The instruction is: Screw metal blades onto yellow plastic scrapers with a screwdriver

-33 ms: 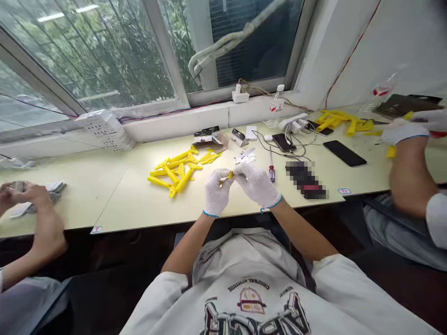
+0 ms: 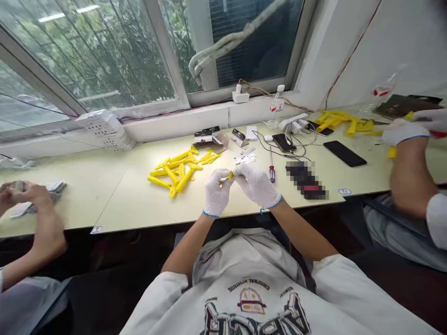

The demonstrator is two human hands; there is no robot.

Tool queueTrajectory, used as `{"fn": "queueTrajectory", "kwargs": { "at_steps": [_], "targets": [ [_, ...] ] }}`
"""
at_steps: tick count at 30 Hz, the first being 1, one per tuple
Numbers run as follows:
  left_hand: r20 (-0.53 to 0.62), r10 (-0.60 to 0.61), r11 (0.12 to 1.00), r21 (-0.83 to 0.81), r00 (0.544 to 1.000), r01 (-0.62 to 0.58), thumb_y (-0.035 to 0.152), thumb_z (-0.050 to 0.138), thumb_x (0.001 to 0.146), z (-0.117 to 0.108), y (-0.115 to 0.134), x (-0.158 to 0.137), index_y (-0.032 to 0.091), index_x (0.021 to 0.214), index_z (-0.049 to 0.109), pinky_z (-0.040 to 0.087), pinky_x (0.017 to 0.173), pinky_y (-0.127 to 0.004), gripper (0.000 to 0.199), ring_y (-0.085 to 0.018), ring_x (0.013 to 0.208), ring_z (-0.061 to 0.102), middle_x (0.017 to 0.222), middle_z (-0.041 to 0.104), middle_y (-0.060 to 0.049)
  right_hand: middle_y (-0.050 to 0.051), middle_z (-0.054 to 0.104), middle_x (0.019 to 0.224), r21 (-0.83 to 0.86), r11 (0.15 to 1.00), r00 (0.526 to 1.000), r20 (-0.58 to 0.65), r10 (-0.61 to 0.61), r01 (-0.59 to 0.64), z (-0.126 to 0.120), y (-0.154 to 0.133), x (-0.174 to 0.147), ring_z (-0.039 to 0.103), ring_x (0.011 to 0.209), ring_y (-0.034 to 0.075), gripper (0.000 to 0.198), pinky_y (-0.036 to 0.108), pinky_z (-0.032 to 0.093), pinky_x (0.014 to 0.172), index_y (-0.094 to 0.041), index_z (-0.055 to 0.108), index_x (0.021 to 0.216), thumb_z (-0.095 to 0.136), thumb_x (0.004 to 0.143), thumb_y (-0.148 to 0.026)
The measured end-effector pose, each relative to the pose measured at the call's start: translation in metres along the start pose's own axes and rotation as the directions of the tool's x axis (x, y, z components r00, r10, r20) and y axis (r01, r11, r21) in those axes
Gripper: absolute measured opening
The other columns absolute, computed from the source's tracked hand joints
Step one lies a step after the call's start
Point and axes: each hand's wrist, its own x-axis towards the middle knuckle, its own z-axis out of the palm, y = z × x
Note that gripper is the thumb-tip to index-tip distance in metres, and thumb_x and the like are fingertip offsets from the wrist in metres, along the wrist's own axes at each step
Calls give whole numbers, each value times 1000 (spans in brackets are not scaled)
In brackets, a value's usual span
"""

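Note:
Both my hands wear white knit gloves with blue cuff edging and meet above the front part of the table. My left hand (image 2: 217, 193) is closed around a small yellow plastic piece (image 2: 230, 175), most of which its fingers hide. My right hand (image 2: 258, 185) is pinched at the right end of that piece; whatever lies between its fingertips is hidden. Left of my hands lie several yellow plastic parts (image 2: 178, 172) in a loose pile, with flat yellow pieces (image 2: 210, 157) beside them. Small metal parts and screws (image 2: 246, 156) rest just beyond my fingers. A screwdriver (image 2: 271, 173) lies to their right.
Small black-and-white boxes (image 2: 206, 136) stand at the back. Cables and a phone (image 2: 283, 142) are at the back right, near a plastic bottle (image 2: 277, 104). Another phone (image 2: 345, 153) lies farther right. Co-workers' hands are at the far left (image 2: 31, 193) and far right (image 2: 407, 129).

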Motion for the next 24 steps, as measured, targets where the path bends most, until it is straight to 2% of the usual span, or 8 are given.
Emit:
{"fn": "queueTrajectory", "kwargs": {
  "at_steps": [6, 13, 17, 21, 24],
  "targets": [
    [11, -39, 999, 25, 999, 39, 34, 74, 103, -2, 6, 1, 23, 101, 72, 63, 78, -33, 11, -23, 106, 75, 115, 77, -9, 8, 74, 103, 3, 1000, 1000, -7, 19, -19, -1, -3, -1, 67, 99, 20, 10, 34, 56, 94, -21, 68, 106, 59, 107, -26],
    [34, -145, 987, -63, 989, 147, 35, 77, 99, 0, 2, -2, 24, 103, 76, 63, 79, -34, 12, -25, 108, 74, 118, 77, -9, 5, 72, 97, 23, 996, 995, -51, 83, -82, -1, -2, 3, 66, 89, 20, 1, 33, 54, 84, -22, 67, 98, 67, 98, -22],
    [53, -233, 956, -173, 971, 239, 31, 79, 96, 2, 5, -2, 23, 105, 78, 63, 78, -33, 12, -23, 103, 74, 118, 77, -8, 4, 71, 94, 45, 987, 981, -110, 157, -152, -4, 1, 6, 63, 80, 16, 10, 30, 51, 78, -20, 67, 96, 73, 95, -28],
    [93, -362, 874, -313, 928, 372, 33, 82, 93, 7, 14, -2, 21, 102, 78, 63, 73, -32, 15, -19, 85, 72, 99, 78, -6, 3, 70, 89, 69, 962, 956, -118, 270, -264, -8, 0, 11, 60, 78, 14, 24, 28, 46, 76, -18, 65, 91, 80, 90, -37],
    [152, -498, 737, -445, 854, 509, 36, 87, 87, 14, 17, -3, 20, 100, 75, 63, 70, -32, 24, -17, 77, 69, 92, 76, -5, 5, 72, 89, 30, 949, 944, -97, 315, -313, -10, -4, 16, 61, 79, 16, 29, 28, 45, 75, -18, 66, 90, 83, 86, -42]
  ]
}}
